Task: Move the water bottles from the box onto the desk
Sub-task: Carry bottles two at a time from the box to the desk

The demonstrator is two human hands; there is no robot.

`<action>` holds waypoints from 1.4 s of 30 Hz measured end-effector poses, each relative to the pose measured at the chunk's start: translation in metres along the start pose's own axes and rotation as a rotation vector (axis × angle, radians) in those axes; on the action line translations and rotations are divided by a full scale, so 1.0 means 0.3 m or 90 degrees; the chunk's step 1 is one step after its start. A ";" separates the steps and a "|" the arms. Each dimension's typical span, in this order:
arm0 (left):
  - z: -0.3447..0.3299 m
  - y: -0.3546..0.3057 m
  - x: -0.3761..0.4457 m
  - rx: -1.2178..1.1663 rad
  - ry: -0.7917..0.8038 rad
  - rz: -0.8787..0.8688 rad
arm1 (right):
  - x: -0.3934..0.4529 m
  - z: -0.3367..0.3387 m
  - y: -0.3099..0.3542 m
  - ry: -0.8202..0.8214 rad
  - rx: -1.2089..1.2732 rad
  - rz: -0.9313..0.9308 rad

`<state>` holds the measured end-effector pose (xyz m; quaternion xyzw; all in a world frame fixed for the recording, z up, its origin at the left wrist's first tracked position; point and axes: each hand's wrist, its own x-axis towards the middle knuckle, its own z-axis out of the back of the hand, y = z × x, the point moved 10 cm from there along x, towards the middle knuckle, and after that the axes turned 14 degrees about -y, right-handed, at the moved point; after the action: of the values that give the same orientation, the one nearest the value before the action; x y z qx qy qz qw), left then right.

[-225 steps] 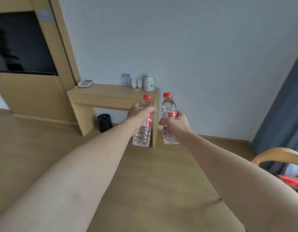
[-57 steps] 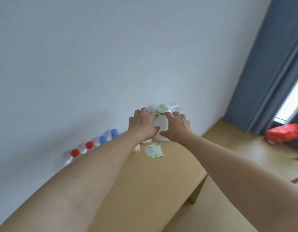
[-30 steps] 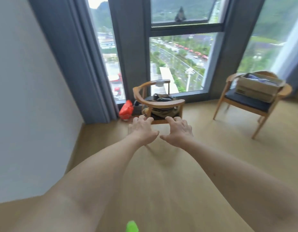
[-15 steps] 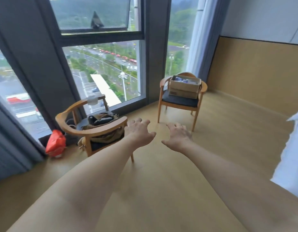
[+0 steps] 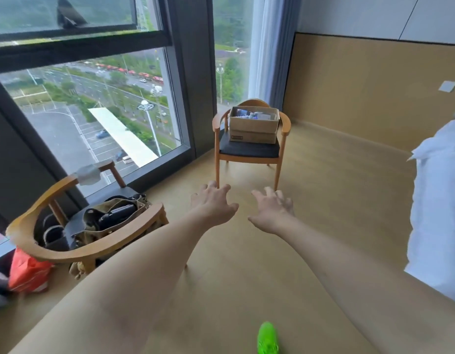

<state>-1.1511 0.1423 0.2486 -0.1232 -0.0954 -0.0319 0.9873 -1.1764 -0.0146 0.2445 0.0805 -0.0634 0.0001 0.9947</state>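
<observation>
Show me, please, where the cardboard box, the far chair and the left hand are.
cardboard box (image 5: 253,129): head view, front wall.
far chair (image 5: 248,150): head view, dark seat cushion.
left hand (image 5: 213,203): head view, back of hand.

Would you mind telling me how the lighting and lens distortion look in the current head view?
Head view: daylight from the window lights the room evenly, without harsh glare on the floor; the wide lens bends the window frame and stretches both forearms at the edges; the left hand and right hand are fairly sharp, while the contents of the box are too small to make out.
</observation>
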 end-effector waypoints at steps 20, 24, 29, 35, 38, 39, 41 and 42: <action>-0.348 -0.223 1.269 -0.004 -0.020 -0.019 | 1.279 -0.214 -0.317 0.018 0.042 -0.033; -0.438 -0.253 1.460 -0.013 0.003 -0.039 | 1.473 -0.242 -0.371 0.021 0.024 -0.048; -0.572 -0.190 1.771 -0.012 0.020 -0.040 | 1.754 -0.325 -0.418 0.033 0.025 -0.083; -0.669 -0.138 2.226 -0.009 0.026 -0.058 | 2.188 -0.387 -0.428 0.026 0.004 -0.103; -0.677 -0.129 2.454 -0.004 0.033 -0.077 | 2.399 -0.384 -0.430 0.012 -0.008 -0.119; -0.681 -0.124 2.522 -0.005 0.037 -0.083 | 2.464 -0.384 -0.431 0.006 -0.008 -0.123; -0.704 -0.109 2.641 -0.007 0.050 -0.089 | 2.576 -0.397 -0.435 0.005 -0.006 -0.131; -0.725 -0.101 2.687 -0.007 0.061 -0.090 | 2.623 -0.412 -0.439 0.012 -0.005 -0.135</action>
<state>-0.3247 0.0268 0.2072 -0.1198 -0.0566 -0.1076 0.9853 -0.3788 -0.1326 0.2018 0.0831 -0.0454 -0.1046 0.9900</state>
